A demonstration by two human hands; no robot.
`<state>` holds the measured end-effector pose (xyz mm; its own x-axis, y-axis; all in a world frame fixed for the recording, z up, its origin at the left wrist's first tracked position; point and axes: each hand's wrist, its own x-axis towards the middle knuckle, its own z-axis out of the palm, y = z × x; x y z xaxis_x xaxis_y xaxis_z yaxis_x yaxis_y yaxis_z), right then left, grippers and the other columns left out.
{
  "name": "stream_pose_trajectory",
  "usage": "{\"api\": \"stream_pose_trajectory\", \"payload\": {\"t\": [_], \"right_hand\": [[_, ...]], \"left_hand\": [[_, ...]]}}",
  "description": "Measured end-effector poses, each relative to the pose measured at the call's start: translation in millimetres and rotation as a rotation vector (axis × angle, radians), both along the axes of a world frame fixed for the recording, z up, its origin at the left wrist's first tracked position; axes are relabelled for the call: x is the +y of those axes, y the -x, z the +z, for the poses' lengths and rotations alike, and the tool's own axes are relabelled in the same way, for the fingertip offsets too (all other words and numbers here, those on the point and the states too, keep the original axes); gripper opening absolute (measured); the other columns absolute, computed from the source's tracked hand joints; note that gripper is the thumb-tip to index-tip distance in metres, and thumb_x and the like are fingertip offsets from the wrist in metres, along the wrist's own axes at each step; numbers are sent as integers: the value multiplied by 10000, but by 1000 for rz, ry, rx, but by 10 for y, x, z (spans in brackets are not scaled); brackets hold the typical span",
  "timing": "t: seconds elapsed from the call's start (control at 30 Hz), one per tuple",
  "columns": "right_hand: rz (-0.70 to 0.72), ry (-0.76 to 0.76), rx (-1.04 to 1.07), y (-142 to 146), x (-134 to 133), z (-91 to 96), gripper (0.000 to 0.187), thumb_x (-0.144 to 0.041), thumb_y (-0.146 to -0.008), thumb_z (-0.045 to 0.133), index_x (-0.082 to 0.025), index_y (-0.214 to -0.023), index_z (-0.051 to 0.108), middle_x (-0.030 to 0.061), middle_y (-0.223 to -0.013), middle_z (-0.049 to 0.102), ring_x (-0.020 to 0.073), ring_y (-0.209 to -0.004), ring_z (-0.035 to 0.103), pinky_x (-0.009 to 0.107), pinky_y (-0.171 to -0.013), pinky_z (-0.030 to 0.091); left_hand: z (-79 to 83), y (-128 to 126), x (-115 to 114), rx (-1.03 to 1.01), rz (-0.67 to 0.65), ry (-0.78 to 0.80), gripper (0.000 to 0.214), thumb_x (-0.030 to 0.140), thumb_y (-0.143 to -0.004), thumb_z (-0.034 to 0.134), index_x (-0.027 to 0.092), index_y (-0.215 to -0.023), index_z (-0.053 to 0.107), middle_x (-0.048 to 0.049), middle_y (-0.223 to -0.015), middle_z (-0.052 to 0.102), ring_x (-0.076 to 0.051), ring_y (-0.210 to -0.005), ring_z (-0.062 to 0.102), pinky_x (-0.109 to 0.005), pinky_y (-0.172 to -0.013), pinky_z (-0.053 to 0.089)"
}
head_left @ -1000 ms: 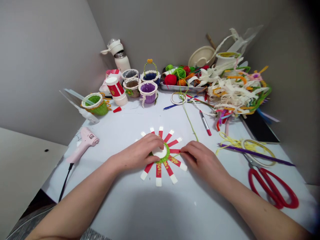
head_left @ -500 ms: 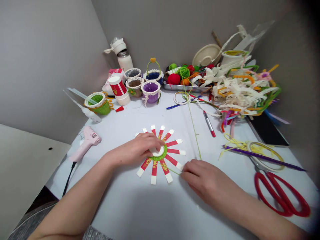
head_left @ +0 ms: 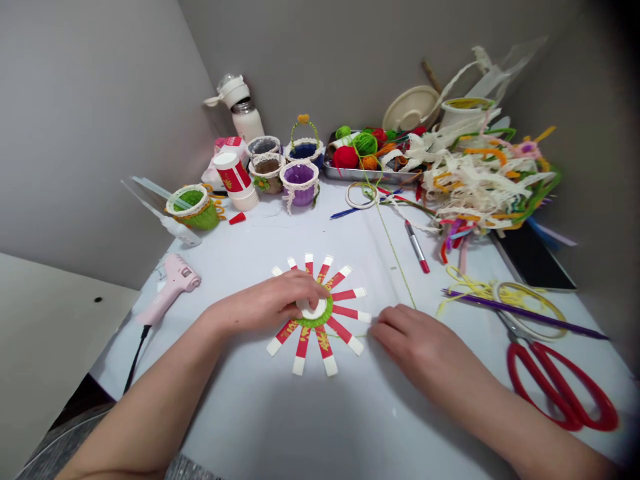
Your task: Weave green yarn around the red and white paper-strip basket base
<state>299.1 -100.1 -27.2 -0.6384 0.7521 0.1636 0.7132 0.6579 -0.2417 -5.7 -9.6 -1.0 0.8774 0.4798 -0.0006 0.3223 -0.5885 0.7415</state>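
A paper cup [head_left: 345, 311] cut into red and white strips lies splayed flat like a sun on the white table. Green yarn [head_left: 317, 321] is wound in a ring around its round white base. My left hand [head_left: 295, 293] has its fingers curled over the base and gripping the ring, hiding part of the left strips. To the right, my right hand [head_left: 407, 333] is closed in a pinch on the loose green strand [head_left: 387, 235]. This strand runs from the cup's lower right to my fingers and back toward the yarn balls.
A pink glue gun [head_left: 173, 287] lies at left. Small yarn-covered baskets [head_left: 300, 183] and a white bottle [head_left: 247, 123] stand behind. A metal tray [head_left: 370, 175] holds yarn balls beside a lace pile [head_left: 480, 180]. Red-handled scissors [head_left: 565, 387] and a purple stick [head_left: 525, 313] lie at right.
The splayed cup has turned slightly clockwise under my left hand. My right hand has shifted a little up and to the right, the green strand moving with it.
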Motion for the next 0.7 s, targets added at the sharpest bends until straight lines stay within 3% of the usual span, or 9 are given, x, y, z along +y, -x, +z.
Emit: {"api": "stream_pose_trajectory", "payload": {"t": [0.13,0.27,0.4,0.5,0.6,0.7], "right_hand": [[-176,25,145,47,187,-120,249,-147,-1056,508,-195,-925,714,71,-886,685,219,-816,650,335,-702,489],[-327,38,264,127,304,-199,206,-194,-1048,555,-199,-905,702,56,-882,687,211,-833,667,338,-747,515],[-339,58,279,162,328,-227,196,-180,-1041,549,-203,-919,700,55,-901,687,210,-852,672,341,-761,526],[-283,21,287,145,353,-256,187,-186,-1035,548,-209,-938,706,62,-905,688,219,-858,667,348,-765,536],[-263,-76,259,97,407,-258,197,-175,-1020,530,-212,-951,711,73,-883,681,242,-847,654,372,-756,528],[-349,-145,264,34,526,-145,195,-217,-1010,537,-221,-924,712,84,-870,679,270,-831,642,405,-761,499]], "left_hand": [[2,-53,-29,-23,-23,5,315,-31,-947,483,221,-1030,653,-55,-1414,688,-227,-1367,574,-433,-1159,455],[25,-94,-69,-41,-50,12,269,-7,-991,446,204,-967,611,-76,-1410,680,-238,-1344,579,-440,-1137,452],[7,-143,-119,-90,-49,0,225,21,-926,583,201,-1060,601,-92,-1346,682,-256,-1289,593,-452,-1139,435],[-75,-226,-164,-78,21,-30,216,123,-884,767,196,-982,589,-79,-1248,685,-266,-1200,602,-429,-1082,454],[-175,-304,-193,-26,85,-70,211,112,-899,774,193,-974,594,-80,-1177,663,-272,-1170,582,-405,-1030,464],[-238,-329,-190,-28,63,-65,210,111,-914,770,189,-1003,596,-87,-1207,654,-270,-1170,576,-393,-1024,460]]}}
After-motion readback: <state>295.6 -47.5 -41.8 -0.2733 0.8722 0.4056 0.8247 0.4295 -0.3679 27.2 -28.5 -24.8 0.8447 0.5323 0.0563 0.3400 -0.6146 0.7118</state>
